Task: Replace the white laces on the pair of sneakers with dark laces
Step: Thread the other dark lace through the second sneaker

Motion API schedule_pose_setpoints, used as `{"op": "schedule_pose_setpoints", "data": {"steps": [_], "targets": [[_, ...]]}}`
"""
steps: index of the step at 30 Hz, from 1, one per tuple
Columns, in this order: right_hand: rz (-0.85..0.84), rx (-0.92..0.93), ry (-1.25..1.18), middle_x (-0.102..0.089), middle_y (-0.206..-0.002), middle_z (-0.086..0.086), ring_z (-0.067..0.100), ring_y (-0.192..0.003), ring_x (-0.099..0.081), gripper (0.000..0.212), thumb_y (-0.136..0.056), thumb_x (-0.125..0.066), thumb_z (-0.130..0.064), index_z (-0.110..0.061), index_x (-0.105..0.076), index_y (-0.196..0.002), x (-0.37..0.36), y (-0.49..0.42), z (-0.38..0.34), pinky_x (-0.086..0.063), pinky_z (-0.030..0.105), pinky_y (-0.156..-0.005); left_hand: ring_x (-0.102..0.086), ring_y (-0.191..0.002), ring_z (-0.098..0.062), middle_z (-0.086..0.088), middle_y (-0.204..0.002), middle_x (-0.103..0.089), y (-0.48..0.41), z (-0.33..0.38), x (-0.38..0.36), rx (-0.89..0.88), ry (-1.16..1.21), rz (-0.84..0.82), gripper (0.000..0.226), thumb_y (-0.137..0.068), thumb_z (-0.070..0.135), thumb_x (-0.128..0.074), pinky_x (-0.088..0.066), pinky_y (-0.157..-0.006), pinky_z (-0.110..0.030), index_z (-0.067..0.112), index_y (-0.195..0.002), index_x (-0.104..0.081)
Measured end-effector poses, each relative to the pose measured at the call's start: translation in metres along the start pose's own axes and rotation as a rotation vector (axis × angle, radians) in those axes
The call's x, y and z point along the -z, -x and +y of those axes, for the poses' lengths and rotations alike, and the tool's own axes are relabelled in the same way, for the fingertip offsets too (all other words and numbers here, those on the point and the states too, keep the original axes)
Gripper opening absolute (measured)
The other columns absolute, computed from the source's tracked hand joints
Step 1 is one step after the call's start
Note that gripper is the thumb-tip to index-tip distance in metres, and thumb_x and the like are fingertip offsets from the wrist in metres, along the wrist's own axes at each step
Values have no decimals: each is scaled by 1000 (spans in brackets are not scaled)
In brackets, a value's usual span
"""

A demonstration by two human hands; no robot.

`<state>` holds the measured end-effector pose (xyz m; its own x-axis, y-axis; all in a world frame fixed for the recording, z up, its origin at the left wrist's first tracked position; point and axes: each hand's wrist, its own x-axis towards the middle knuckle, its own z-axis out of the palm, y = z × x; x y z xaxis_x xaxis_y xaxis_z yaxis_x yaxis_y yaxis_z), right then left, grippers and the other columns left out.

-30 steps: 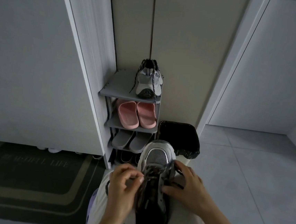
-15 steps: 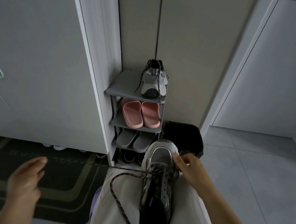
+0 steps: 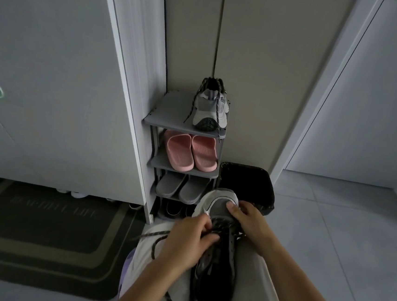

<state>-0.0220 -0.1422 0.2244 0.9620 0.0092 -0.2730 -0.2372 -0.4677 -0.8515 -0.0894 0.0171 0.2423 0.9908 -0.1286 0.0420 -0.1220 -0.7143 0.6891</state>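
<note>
Dark lace [image 3: 154,235], tip unseen under left hand [image 3: 187,242]

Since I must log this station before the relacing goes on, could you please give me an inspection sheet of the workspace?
Surface: lap in light trousers, bearing the sneaker.
Job's things: sneaker toe away; dark lace partly threaded, loop loose on the lap; second sneaker, dark-laced, on shoe rack top; white laces not seen.
Clutter: pink slippers, grey slippers on lower shelves; black bin beside.
Grippers: left hand pinches the lace at the eyelets; right hand grips the toe.
Cables: nothing seen.
Surroundings: tiled floor, doormat, cabinet doors.
</note>
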Motion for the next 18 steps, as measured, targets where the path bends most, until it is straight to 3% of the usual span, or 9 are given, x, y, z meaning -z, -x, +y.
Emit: {"op": "schedule_pose_setpoints", "data": {"steps": [4,11,15,18], "targets": [[-48,54,82,-67,-91,10,24,-87,-63,46,-85,-51,-54,-11,-63,-95,1,-8,-5,-50,44,-85,-55,-68,-4,7,-75,-60,-2,-2,1,51,164,-6,9,-86,32,-61,-45,-66,-21,24,-85,-56],[-137,51,70,-67,-94,6,21,-89,-64,52,-82,-50,-61,-16,-62,-103,3,-17,-13,-53,39,-83,-62,-71,-7,6,-70,-65,-5,-6,14,126,366,-30,20,-86,12,-62,-49,-72,-23,27,-73,-61],[-118,-13,-66,-68,-96,13,22,-83,-64,34,-88,-53,-45,-13,-65,-94,4,-11,-3,-52,34,-74,-64,-71,-1,8,-74,-68,-1,-10,10,130,358,-18,16,-84,12,-65,-50,-70,-17,27,-80,-66],[-143,-24,-100,-67,-101,9,19,-88,-63,29,-91,-51,-40,-16,-64,-102,3,-7,-1,-52,28,-76,-65,-76,-4,9,-80,-69,-2,-21,14,108,223,37,11,-84,15,-65,-50,-75,-19,19,-92,-72]]}}
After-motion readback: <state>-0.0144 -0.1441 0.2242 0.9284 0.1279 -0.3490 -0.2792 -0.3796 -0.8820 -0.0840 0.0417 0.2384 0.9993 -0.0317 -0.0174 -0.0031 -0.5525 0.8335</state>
